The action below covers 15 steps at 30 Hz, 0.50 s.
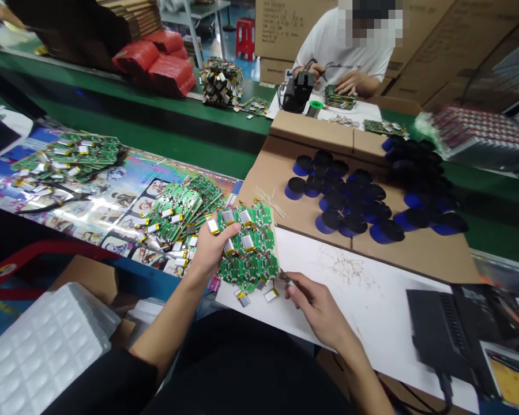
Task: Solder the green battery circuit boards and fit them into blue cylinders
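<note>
- In the head view, nearest the camera is the person's dark sleeve (99, 386), and beside it, at the lower left, lies a white foam tray (38, 351).
- The left hand (210, 251) lifts a bunch of green circuit boards (251, 253) with small yellow-edged batteries. Its grip is closed around the left side of the bunch, and the boards hang together in one mass above the near edge of the worktop.
- The right hand (318, 314) is just beside the bunch. Its thumb and fingers (296, 285) are together on a small metal-tipped tool (283, 278), but the tool is too small and partly hidden to name exactly. The tip is close to the lower right of the boards.
- Two loose batteries (255, 297) lie under the bunch on a white paper sheet (363, 300).
- Behind the sheet is a cardboard sheet (311, 173) with many blue cylinders with black tops (350, 207).
- Toward the left edge, more board piles (69, 161) rest on a shiny printed poster (125, 222).
- At the lower right corner sits a blurred black device (441, 328).
- Across the green worktop (125, 115), a co-worker's hands (348, 83) work on other boards (339, 98).
</note>
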Motion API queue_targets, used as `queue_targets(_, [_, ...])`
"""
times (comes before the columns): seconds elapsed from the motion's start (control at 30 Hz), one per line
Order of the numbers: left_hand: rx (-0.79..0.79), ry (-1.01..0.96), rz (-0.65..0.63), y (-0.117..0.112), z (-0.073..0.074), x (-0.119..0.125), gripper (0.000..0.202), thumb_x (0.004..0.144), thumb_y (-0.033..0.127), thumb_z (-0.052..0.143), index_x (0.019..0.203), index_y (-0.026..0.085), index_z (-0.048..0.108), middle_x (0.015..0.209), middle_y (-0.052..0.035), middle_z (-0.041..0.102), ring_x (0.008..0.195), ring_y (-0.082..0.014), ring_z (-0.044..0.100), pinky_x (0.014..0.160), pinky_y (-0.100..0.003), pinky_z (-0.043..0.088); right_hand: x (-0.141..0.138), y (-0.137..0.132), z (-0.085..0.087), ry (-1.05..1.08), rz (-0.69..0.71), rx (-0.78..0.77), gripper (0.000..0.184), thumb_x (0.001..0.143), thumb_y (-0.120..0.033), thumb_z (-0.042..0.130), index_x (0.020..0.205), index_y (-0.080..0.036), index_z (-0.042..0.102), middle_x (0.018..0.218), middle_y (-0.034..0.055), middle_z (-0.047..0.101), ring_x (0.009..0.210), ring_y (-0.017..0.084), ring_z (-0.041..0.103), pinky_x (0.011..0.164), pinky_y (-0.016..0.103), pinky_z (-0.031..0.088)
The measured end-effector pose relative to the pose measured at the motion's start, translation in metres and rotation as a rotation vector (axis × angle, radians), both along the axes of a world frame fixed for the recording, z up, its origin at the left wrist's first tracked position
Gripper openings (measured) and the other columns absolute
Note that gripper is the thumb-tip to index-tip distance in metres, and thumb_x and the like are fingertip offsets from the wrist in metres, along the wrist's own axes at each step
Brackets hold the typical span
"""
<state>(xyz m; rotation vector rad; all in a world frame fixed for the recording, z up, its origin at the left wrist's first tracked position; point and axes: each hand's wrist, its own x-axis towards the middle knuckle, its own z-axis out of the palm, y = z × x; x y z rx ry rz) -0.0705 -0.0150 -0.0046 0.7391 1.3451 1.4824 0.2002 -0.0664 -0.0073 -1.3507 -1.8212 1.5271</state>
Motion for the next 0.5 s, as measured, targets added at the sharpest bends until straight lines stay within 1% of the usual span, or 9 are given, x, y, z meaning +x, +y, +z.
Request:
queue_targets(0.1, [0.014,0.005,0.018,0.001,0.004,0.001,0.042,0.068,0.041,0.091,0.095,0.017,0.068,0.091,-0.0027,0.076,0.079,-0.0192,0.071,0.070,-0.027,0.056,0.000,-0.004,-0.006,0.029,-0.022,-0.049,0.046,0.107,-0.056,0.049,0.130,-0.021,0.069,0.090,0.0043,0.071,0.074,0.017,0.061,0.066,0.028,0.051])
queue_targets(0.13, [0.021,0.007,0.029,0.001,0.004,0.001,0.043,0.068,0.041,0.091,0.095,0.017,0.069,0.091,-0.0023,0.076,0.078,-0.0186,0.071,0.070,-0.026,0.056,0.000,-0.004,-0.007,0.051,-0.035,-0.068,0.047,0.108,-0.056,0.048,0.131,-0.021,0.068,0.093,0.0048,0.072,0.075,0.017,0.063,0.067,0.029,0.052])
queue_targets(0.17, [0.030,0.009,0.040,0.002,0.005,0.000,0.043,0.067,0.041,0.092,0.096,0.017,0.069,0.090,-0.0021,0.076,0.078,-0.0179,0.070,0.070,-0.026,0.056,0.001,-0.003,-0.006,0.068,-0.047,-0.075,0.046,0.108,-0.056,0.048,0.132,-0.021,0.067,0.098,0.0056,0.073,0.079,0.018,0.065,0.071,0.029,0.054])
queue_targets(0.23, [0.050,0.015,0.051,0.003,0.006,-0.002,0.044,0.068,0.040,0.092,0.099,0.017,0.071,0.092,-0.0022,0.077,0.078,-0.0170,0.070,0.071,-0.025,0.056,0.002,-0.001,-0.003,0.068,-0.050,-0.055,0.044,0.108,-0.054,0.049,0.134,-0.023,0.066,0.110,0.0070,0.074,0.094,0.021,0.070,0.085,0.033,0.057])
queue_targets(0.3, [0.066,0.029,0.050,0.003,0.006,-0.005,0.045,0.068,0.039,0.092,0.101,0.016,0.072,0.095,-0.0028,0.077,0.080,-0.0170,0.071,0.074,-0.025,0.057,0.001,0.000,0.002,0.030,-0.032,-0.015,0.042,0.108,-0.054,0.050,0.135,-0.025,0.066,0.117,0.0074,0.074,0.105,0.024,0.070,0.097,0.037,0.055])
queue_targets(0.37, [0.063,0.043,0.043,0.003,0.007,-0.006,0.044,0.069,0.040,0.091,0.100,0.016,0.073,0.095,-0.0033,0.077,0.081,-0.0175,0.071,0.074,-0.026,0.057,0.000,0.001,0.007,-0.007,-0.013,0.008,0.043,0.108,-0.054,0.049,0.135,-0.026,0.066,0.117,0.0075,0.074,0.106,0.025,0.070,0.101,0.040,0.054])
queue_targets(0.5, [0.057,0.060,0.033,0.001,0.008,-0.006,0.043,0.069,0.041,0.091,0.097,0.016,0.072,0.091,-0.0033,0.076,0.078,-0.0174,0.069,0.071,-0.025,0.056,-0.003,0.000,0.010,-0.042,-0.009,0.034,0.043,0.108,-0.054,0.049,0.135,-0.025,0.067,0.114,0.0077,0.074,0.103,0.025,0.070,0.102,0.040,0.054])
